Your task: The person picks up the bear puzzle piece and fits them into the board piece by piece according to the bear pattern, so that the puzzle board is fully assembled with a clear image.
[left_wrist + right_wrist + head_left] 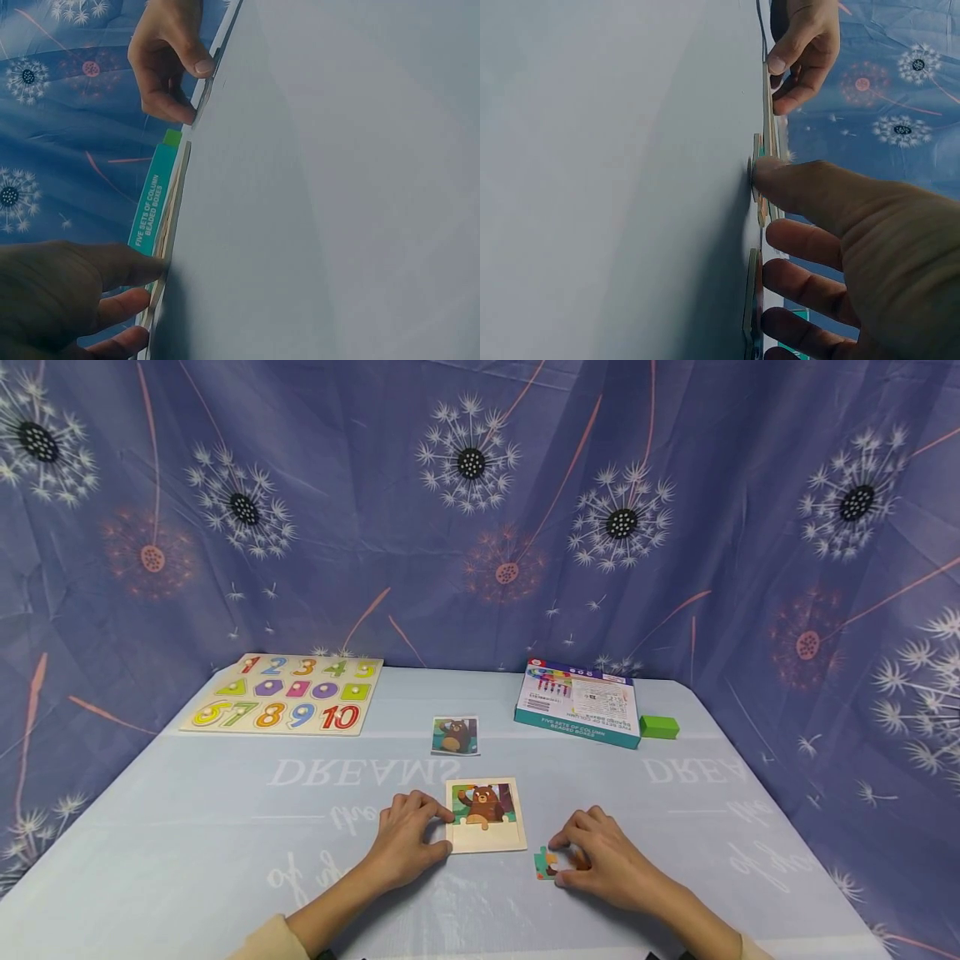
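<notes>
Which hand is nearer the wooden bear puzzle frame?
Left. The left hand touches the frame at its left edge; the right hand is apart from it, to its right, at a puzzle piece.

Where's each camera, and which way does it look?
Head: worn on the head, facing forward and down at the bear puzzle; left hand, right hand, forearms show.
Left wrist: worn there, looking along the tabletop; left hand near, right hand beyond.
Right wrist: worn there, looking along the tabletop; right hand near, left hand beyond.
Both wrist views share the dandelion cloth.
</notes>
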{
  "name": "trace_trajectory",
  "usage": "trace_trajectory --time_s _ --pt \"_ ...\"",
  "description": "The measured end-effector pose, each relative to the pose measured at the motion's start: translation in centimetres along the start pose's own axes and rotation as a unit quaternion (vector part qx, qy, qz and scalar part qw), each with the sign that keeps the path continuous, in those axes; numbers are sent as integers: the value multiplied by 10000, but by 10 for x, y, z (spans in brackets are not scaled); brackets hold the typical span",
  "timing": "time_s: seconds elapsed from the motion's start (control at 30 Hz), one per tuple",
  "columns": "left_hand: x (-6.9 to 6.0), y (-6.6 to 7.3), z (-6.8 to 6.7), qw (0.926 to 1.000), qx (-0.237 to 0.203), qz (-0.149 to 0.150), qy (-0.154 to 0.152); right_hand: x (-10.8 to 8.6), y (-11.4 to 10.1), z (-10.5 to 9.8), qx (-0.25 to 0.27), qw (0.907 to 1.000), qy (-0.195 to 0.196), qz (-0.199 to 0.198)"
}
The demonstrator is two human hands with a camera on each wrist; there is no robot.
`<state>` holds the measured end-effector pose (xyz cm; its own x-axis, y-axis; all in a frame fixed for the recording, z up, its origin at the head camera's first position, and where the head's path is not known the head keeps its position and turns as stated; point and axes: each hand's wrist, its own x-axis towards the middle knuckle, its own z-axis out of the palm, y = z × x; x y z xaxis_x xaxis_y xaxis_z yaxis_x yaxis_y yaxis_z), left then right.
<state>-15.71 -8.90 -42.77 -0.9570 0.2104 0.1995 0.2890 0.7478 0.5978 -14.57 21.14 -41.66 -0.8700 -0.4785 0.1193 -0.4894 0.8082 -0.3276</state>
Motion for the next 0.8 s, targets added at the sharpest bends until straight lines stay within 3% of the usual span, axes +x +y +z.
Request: trace_trajectory --time_s 0.8 --pt "0 1 -1 10000 -25 -18 -21 -1 3 3 107 9997 43 -210"
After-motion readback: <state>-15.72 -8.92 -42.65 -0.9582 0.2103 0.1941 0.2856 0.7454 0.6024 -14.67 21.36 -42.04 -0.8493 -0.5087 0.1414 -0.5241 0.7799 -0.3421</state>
